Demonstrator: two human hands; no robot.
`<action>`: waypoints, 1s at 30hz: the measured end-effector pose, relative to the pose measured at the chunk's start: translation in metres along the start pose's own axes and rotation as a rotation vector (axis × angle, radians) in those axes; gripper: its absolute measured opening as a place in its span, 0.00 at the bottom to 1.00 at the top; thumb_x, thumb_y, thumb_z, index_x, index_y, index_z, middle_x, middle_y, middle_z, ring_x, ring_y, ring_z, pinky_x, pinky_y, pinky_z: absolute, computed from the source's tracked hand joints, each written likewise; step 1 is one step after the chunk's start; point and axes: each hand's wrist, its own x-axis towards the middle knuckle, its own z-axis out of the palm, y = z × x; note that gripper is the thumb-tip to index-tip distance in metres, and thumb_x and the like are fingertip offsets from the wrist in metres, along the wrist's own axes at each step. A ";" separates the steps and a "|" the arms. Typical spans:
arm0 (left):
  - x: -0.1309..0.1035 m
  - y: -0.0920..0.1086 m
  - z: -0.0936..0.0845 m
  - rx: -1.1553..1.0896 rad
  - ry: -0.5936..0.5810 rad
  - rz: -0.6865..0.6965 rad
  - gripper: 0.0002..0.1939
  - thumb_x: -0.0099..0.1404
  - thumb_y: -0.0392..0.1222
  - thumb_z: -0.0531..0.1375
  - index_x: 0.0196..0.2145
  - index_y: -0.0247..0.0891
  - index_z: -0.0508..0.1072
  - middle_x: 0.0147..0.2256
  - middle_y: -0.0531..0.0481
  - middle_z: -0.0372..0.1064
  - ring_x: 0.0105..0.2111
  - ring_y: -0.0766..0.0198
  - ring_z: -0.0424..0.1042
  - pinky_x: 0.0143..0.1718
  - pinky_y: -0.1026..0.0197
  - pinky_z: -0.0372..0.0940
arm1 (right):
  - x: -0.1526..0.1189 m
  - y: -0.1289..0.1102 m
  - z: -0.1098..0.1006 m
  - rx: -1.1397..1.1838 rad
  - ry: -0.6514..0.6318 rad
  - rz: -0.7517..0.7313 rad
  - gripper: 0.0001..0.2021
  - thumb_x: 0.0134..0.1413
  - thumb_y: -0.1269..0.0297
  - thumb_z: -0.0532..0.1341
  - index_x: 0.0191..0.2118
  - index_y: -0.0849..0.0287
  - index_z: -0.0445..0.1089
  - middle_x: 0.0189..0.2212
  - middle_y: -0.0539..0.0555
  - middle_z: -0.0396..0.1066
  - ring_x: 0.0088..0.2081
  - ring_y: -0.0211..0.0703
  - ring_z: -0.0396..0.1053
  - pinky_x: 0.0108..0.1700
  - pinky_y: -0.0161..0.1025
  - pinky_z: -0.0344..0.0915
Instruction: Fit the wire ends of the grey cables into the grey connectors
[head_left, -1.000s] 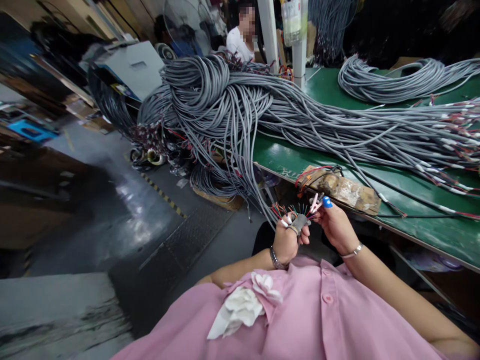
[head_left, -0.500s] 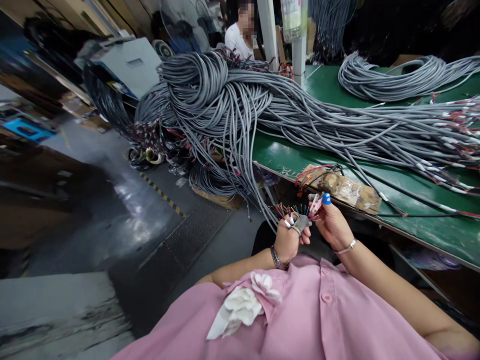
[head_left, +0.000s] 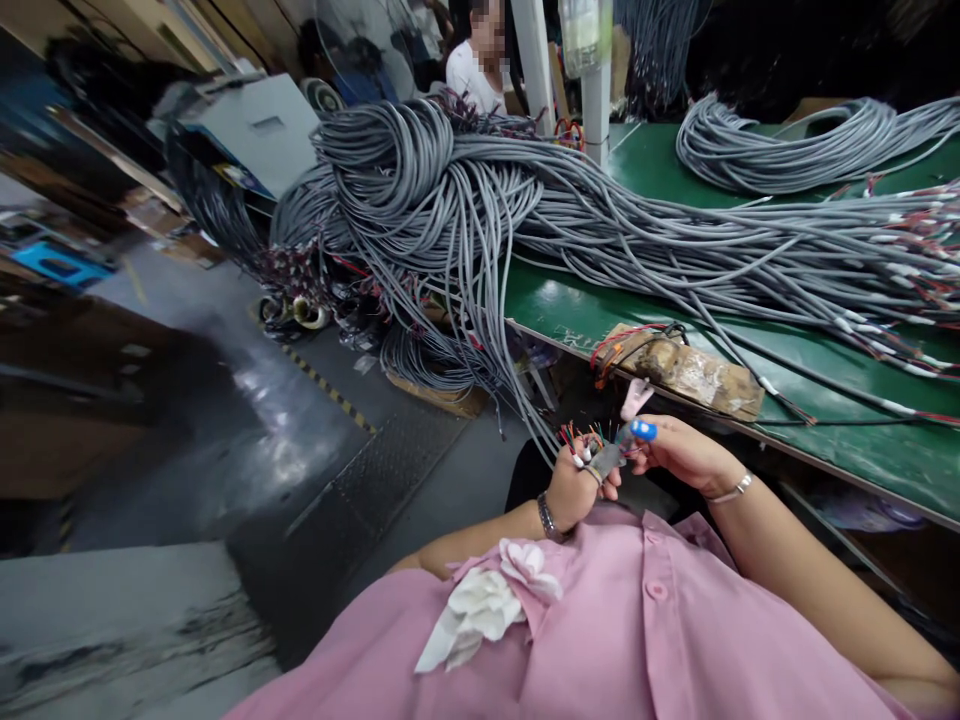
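Note:
My left hand is closed around the ends of grey cables, whose thin coloured wires fan out above the fingers. A grey wrapped piece shows at its thumb side. Close on the right, my right hand, with a blue cover on one fingertip, pinches at the wire ends; what exactly lies between its fingertips is too small to tell. Just above those fingers a pale pink clip stands near the table edge.
Grey cables lie heaped across the green table and hang off its left end. A taped wooden block sits at the near edge. Behind the heap is a person in a white shirt. A coil lies at the back right.
My right hand has turned flatter, its blue-covered fingertip moving down and left to the wires. The pink clip, earlier at its fingers, now shows above them. My left hand has barely moved.

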 end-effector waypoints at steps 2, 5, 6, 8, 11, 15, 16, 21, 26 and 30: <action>-0.001 0.000 0.000 0.026 -0.036 -0.005 0.22 0.58 0.58 0.60 0.23 0.34 0.66 0.17 0.51 0.66 0.14 0.70 0.65 0.16 0.69 0.57 | -0.001 -0.004 0.004 -0.062 0.019 -0.040 0.10 0.46 0.60 0.68 0.27 0.62 0.71 0.22 0.49 0.69 0.22 0.32 0.63 0.27 0.31 0.64; 0.000 -0.002 -0.001 0.060 -0.160 -0.030 0.20 0.57 0.56 0.61 0.24 0.34 0.67 0.19 0.50 0.68 0.15 0.69 0.67 0.16 0.69 0.57 | -0.003 -0.006 0.011 -0.169 0.016 -0.103 0.10 0.46 0.61 0.68 0.25 0.62 0.70 0.20 0.48 0.68 0.21 0.31 0.61 0.25 0.30 0.60; 0.001 -0.003 -0.001 0.075 -0.216 -0.048 0.19 0.57 0.55 0.62 0.25 0.34 0.68 0.19 0.49 0.69 0.15 0.69 0.67 0.16 0.69 0.57 | -0.004 -0.006 0.014 -0.208 0.004 -0.112 0.10 0.46 0.61 0.68 0.25 0.61 0.70 0.20 0.48 0.67 0.21 0.31 0.61 0.24 0.30 0.59; 0.003 -0.004 -0.002 0.104 -0.312 -0.088 0.17 0.56 0.53 0.63 0.26 0.34 0.69 0.19 0.49 0.70 0.15 0.68 0.68 0.16 0.69 0.58 | -0.006 -0.006 0.017 -0.287 -0.023 -0.118 0.10 0.48 0.59 0.67 0.28 0.61 0.70 0.21 0.48 0.69 0.21 0.33 0.62 0.24 0.32 0.59; 0.005 -0.005 -0.004 0.113 -0.316 -0.113 0.17 0.56 0.52 0.63 0.25 0.33 0.69 0.19 0.49 0.69 0.14 0.68 0.67 0.15 0.69 0.56 | -0.009 -0.004 0.015 -0.353 0.016 -0.177 0.11 0.50 0.57 0.65 0.29 0.60 0.71 0.22 0.49 0.70 0.23 0.34 0.63 0.27 0.33 0.61; 0.008 -0.008 -0.002 0.011 -0.114 -0.078 0.18 0.59 0.53 0.60 0.25 0.34 0.68 0.18 0.51 0.68 0.14 0.70 0.67 0.14 0.70 0.53 | -0.015 0.002 0.005 -0.303 0.151 -0.232 0.13 0.53 0.53 0.62 0.32 0.60 0.71 0.26 0.51 0.70 0.26 0.35 0.64 0.30 0.34 0.63; 0.009 -0.009 -0.001 -0.017 -0.068 -0.065 0.18 0.59 0.53 0.60 0.25 0.34 0.67 0.18 0.51 0.68 0.14 0.70 0.67 0.13 0.70 0.53 | -0.017 0.005 0.005 -0.280 0.155 -0.221 0.14 0.52 0.53 0.63 0.33 0.60 0.72 0.27 0.51 0.70 0.27 0.36 0.65 0.31 0.34 0.64; 0.013 -0.013 0.004 -0.079 -0.024 -0.051 0.20 0.58 0.56 0.60 0.25 0.34 0.66 0.18 0.51 0.68 0.14 0.69 0.67 0.14 0.69 0.53 | -0.019 0.022 0.021 -0.239 0.301 -0.284 0.11 0.48 0.57 0.67 0.34 0.59 0.70 0.26 0.50 0.70 0.27 0.36 0.64 0.29 0.34 0.62; 0.014 -0.009 0.000 -0.112 -0.202 -0.132 0.25 0.56 0.61 0.60 0.25 0.31 0.70 0.18 0.47 0.69 0.16 0.65 0.69 0.18 0.66 0.61 | -0.015 0.021 0.032 -0.183 0.265 -0.309 0.10 0.51 0.58 0.65 0.31 0.59 0.68 0.22 0.49 0.68 0.23 0.35 0.63 0.26 0.34 0.59; 0.008 -0.011 -0.007 -0.055 -0.298 -0.105 0.22 0.56 0.57 0.61 0.27 0.30 0.71 0.19 0.46 0.71 0.17 0.65 0.70 0.16 0.67 0.58 | -0.004 0.019 0.027 -0.253 0.232 -0.239 0.13 0.47 0.56 0.67 0.30 0.61 0.69 0.22 0.49 0.67 0.22 0.33 0.61 0.25 0.33 0.57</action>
